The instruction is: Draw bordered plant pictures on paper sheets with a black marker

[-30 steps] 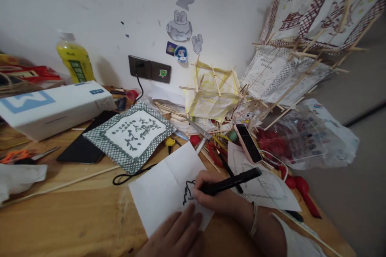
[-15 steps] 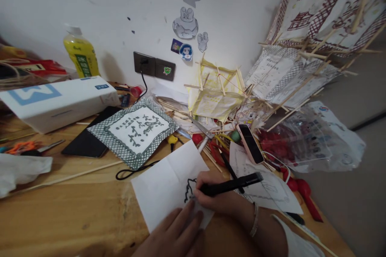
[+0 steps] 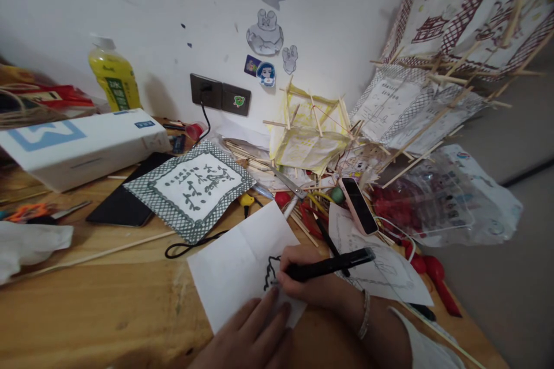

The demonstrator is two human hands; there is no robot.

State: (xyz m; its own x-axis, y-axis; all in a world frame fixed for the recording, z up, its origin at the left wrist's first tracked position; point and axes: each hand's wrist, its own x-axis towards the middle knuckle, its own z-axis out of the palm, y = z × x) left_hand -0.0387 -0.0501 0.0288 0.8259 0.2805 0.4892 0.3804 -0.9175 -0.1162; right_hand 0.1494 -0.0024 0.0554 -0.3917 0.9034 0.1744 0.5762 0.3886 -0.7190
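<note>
A white sheet of paper (image 3: 236, 268) lies on the wooden table, with a black line drawing (image 3: 270, 274) on its right part. My right hand (image 3: 309, 277) is closed round a black marker pen (image 3: 331, 265); its tip is hidden behind my fingers, close to the drawn lines. Flat on the lower part of the sheet rests my left hand (image 3: 255, 328), fingers stretched out just below the drawing. Left of the sheet is a square paper with a green checked border and leaf pattern (image 3: 194, 187).
Behind the sheet lie scissors (image 3: 288, 181), thin sticks and a yellow paper frame (image 3: 309, 132). A phone (image 3: 358, 206) rests on another drawn sheet (image 3: 389, 271) at right. Farther left stand a white box (image 3: 86, 150) and a yellow drink bottle (image 3: 115, 78). Large paper lanterns (image 3: 459, 17) rise at upper right.
The whole view has shifted very slightly. Both hands stay in nearly the same place on the sheet, and the marker pen is still held.
</note>
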